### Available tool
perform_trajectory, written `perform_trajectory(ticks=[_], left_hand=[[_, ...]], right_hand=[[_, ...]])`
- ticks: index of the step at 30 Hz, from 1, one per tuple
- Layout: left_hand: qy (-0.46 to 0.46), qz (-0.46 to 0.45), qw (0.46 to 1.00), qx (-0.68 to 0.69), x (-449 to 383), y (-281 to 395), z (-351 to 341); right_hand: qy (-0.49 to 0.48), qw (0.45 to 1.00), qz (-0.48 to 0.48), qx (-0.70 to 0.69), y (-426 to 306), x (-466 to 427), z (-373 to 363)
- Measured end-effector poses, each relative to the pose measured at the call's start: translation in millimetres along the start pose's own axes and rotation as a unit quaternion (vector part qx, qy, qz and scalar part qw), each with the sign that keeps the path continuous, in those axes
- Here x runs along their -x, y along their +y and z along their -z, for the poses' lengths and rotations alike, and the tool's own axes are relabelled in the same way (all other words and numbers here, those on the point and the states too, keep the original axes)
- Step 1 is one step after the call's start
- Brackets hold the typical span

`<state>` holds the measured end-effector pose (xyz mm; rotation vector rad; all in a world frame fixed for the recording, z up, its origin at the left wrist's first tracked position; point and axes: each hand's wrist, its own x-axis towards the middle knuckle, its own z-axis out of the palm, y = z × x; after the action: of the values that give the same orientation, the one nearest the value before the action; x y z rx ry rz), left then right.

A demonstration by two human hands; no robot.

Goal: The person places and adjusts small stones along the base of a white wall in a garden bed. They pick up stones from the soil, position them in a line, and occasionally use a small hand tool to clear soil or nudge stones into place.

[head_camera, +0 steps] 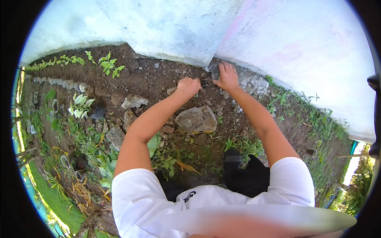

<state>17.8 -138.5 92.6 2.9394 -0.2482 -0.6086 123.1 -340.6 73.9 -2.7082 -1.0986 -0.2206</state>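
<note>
My left hand point(189, 86) is curled in a fist over the soil at the wall's foot; a thin, dark object, too small to name, shows just right of its fingers. Whether the fist grips it cannot be told. A light stone point(171, 90) lies against that hand's left side. My right hand point(226, 76) rests with its fingers on a rough concrete slab point(253, 81) at the wall's corner, its thumb spread towards the left hand. Nearer to me, a large cracked rock point(196, 119) sits on the dirt below both hands.
A white painted wall point(178, 29) with a corner stands ahead. Pale rubble point(134, 101) and a variegated plant point(81, 105) are at the left. Weeds point(279, 98) grow along the wall at the right. My shoe point(232, 159) is near the rock.
</note>
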Motion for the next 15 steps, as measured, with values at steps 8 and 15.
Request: perform_trajectory(ticks=[8,15], left_hand=[[-0.099,0.006,0.981,0.17,67,-21,10],[0.067,0.052,0.992,-0.09,83,-49,44]], right_hand=[[-0.109,0.989,0.047,0.085,-11,40,7],[-0.124,0.99,0.056,0.039,-40,107,-6]])
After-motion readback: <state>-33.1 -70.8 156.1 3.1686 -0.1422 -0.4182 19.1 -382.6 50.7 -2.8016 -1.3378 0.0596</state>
